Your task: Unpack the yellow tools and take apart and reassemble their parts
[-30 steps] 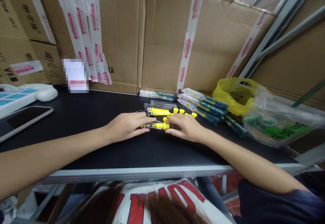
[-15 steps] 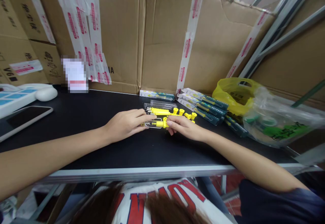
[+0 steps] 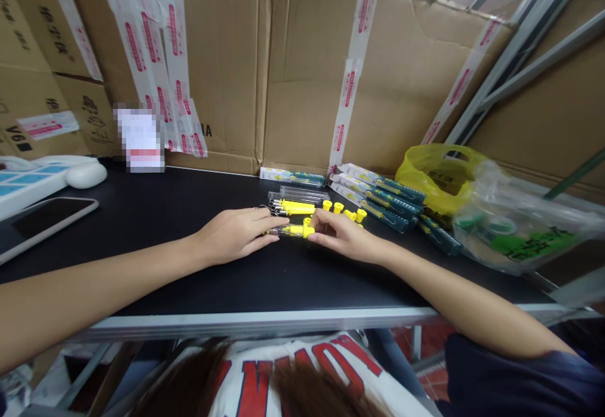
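A slim, pen-like piece point(image 3: 295, 231) with a clear barrel and a yellow end lies lengthwise between my hands, just above the black tabletop. My left hand point(image 3: 236, 233) is closed on its clear end, thumb below and fingers above. The fingertips of my right hand point(image 3: 347, 234) pinch its flanged yellow end. Just behind are yellow sticks point(image 3: 297, 207) with metal tips, side by side. Several loose yellow caps point(image 3: 338, 208) lie behind my right hand. Clear plastic tubes point(image 3: 305, 195) rest farther back. My fingers hide both ends of the held piece.
Narrow printed boxes point(image 3: 378, 196) are stacked at the back right, and another box point(image 3: 293, 177) lies along the cardboard wall point(image 3: 302, 77). Beyond the stack sit a yellow bag point(image 3: 435, 177) and a clear bag point(image 3: 524, 234). A phone point(image 3: 45, 225) lies at the left.
My right hand has changed its grip on the yellow end, its fingers curling and then opening out into a pinch. My left hand has stayed almost still on the clear end.
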A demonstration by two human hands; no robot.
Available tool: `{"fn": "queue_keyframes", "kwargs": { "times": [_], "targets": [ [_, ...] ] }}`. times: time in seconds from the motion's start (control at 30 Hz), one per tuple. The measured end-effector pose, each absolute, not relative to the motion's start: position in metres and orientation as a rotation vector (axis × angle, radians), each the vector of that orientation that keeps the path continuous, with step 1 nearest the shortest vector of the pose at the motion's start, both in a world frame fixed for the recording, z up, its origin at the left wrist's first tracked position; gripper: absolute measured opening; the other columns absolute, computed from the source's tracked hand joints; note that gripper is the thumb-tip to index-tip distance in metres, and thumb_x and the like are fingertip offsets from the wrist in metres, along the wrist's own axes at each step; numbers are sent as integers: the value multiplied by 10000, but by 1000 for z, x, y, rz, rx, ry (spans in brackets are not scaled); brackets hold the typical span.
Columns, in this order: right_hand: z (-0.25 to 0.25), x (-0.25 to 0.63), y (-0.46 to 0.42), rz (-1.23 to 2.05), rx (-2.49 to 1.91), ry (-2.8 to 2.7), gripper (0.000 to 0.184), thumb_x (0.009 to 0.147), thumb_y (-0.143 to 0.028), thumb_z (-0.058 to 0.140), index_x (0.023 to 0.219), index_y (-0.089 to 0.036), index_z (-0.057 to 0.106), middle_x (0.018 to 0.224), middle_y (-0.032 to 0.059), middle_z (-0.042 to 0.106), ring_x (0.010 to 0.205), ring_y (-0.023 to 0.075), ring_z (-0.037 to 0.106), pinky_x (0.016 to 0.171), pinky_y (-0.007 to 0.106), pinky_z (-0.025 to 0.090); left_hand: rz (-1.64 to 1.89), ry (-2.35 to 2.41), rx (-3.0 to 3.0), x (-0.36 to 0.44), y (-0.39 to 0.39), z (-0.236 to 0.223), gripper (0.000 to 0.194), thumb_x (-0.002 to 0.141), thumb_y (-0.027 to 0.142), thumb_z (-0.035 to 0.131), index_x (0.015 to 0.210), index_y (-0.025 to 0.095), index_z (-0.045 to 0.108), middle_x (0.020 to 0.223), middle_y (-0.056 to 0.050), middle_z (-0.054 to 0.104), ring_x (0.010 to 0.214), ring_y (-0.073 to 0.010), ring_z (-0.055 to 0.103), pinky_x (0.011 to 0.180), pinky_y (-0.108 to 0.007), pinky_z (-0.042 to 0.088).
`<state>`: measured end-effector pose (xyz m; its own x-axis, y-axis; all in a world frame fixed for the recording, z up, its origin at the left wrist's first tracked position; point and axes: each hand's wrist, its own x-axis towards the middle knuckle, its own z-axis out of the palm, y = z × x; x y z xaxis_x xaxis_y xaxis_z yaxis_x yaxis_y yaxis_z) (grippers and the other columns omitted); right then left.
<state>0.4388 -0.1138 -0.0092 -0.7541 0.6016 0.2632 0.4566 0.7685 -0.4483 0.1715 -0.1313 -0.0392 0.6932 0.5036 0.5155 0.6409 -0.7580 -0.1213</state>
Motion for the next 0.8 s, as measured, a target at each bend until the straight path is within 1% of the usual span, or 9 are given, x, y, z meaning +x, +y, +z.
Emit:
{"fn": "queue_keyframes", "kwargs": {
  "times": [0.17, 0.3, 0.4, 0.5, 0.57, 0.63, 0.73, 0.8],
  "targets": [
    [-11, 439, -114, 318, -811, -2600, 127, 861, -254, 588, 831, -175, 493, 764, 5, 556, 649, 116, 488, 596, 233, 378, -677, -899, -2644, 172, -130, -40, 387, 971, 406, 383, 1264, 232, 567, 1084, -55, 679, 961, -178, 645, 813, -271, 510],
    [-12, 439, -114, 253, -803, -2599, 118, 836, -210, 600, 826, -180, 486, 764, 2, 553, 652, 117, 501, 588, 229, 377, -637, -913, -2639, 173, -131, -40, 386, 969, 399, 392, 1265, 223, 567, 1063, -52, 696, 948, -181, 650, 808, -274, 503],
    [-11, 439, -114, 255, -809, -2600, 135, 835, -238, 606, 833, -185, 481, 768, -3, 550, 643, 113, 496, 579, 226, 376, -613, -939, -2643, 173, -131, -39, 386, 964, 400, 407, 1275, 235, 564, 1025, -40, 713, 909, -178, 661, 781, -268, 502],
    [-9, 439, -116, 274, -816, -2591, 188, 850, -328, 601, 860, -189, 475, 777, -1, 550, 640, 114, 488, 573, 228, 376, -610, -966, -2645, 172, -131, -39, 391, 966, 408, 398, 1287, 252, 558, 1043, -37, 713, 895, -175, 667, 764, -260, 502],
    [-7, 440, -117, 280, -820, -2585, 227, 871, -395, 568, 881, -187, 478, 790, 7, 557, 649, 120, 488, 583, 235, 377, -603, -969, -2636, 172, -131, -39, 393, 966, 414, 398, 1296, 264, 549, 1028, -33, 716, 872, -168, 669, 745, -247, 499],
    [-6, 440, -117, 277, -832, -2590, 241, 916, -423, 487, 893, -183, 491, 794, 16, 566, 658, 126, 490, 602, 243, 378, -590, -959, -2620, 172, -131, -39, 396, 966, 420, 399, 1305, 272, 541, 985, -26, 723, 836, -163, 670, 721, -240, 494],
    [-4, 439, -117, 254, -848, -2618, 330, 979, -393, 333, 810, -173, 511, 753, 26, 564, 663, 135, 495, 635, 257, 374, -575, -944, -2600, 172, -130, -39, 399, 969, 424, 388, 1307, 273, 537, 952, -20, 728, 809, -166, 672, 695, -243, 487],
    [-4, 439, -115, 256, -844, -2636, 396, 993, -371, 286, 745, -167, 517, 722, 32, 562, 668, 139, 504, 653, 264, 372, -572, -949, -2596, 172, -130, -38, 399, 970, 427, 387, 1305, 274, 537, 963, -21, 728, 814, -172, 676, 691, -249, 487]
  ]
}}
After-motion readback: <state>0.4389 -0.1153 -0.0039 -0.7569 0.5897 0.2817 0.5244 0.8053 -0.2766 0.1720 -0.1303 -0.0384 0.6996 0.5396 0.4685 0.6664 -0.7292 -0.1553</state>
